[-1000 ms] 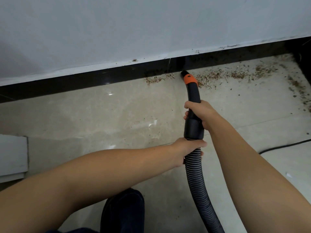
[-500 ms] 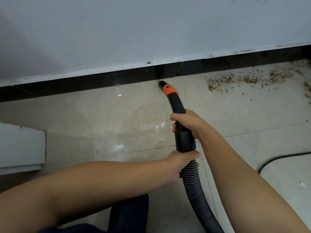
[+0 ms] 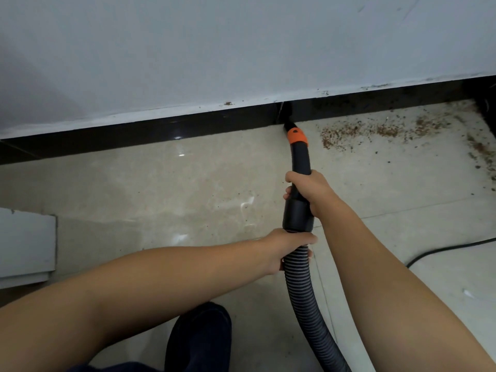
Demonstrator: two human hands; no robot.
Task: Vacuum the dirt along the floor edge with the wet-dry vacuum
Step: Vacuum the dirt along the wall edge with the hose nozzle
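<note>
Hose assembly: black rigid vacuum wand (image 3: 301,167) with an orange collar (image 3: 296,136) near its tip, joined by a wide black cuff (image 3: 298,214) to a ribbed grey-black flexible hose (image 3: 303,285).

Right hand (image 3: 308,189): grip closed around the wand just above the cuff, fingers wrapped over the tube, thumb on the near side.

Left hand (image 3: 284,247): grip closed around the ribbed hose directly below the cuff, just behind the right-hand grip; forearm reaches in from the left.

Nozzle tip (image 3: 288,122): ahead of both grips, beyond the orange collar, set at the floor edge where the beige glossy tile floor (image 3: 161,189) meets the black skirting strip (image 3: 161,128). Contact with the skirting cannot be told.

Dirt: brown crumbly scatter (image 3: 362,132) on the floor along the skirting, ahead and to the right of the right-hand grip, beginning just right of the nozzle; a further scatter runs toward the far right edge. Few specks on the floor left of the nozzle.

Wall: pale grey painted surface (image 3: 214,49) above the skirting.

Other: black cable (image 3: 442,249) on the floor right of the grips; dark shoe (image 3: 198,336) below the left forearm; pale grey panel (image 3: 24,242) far left of the grips.
</note>
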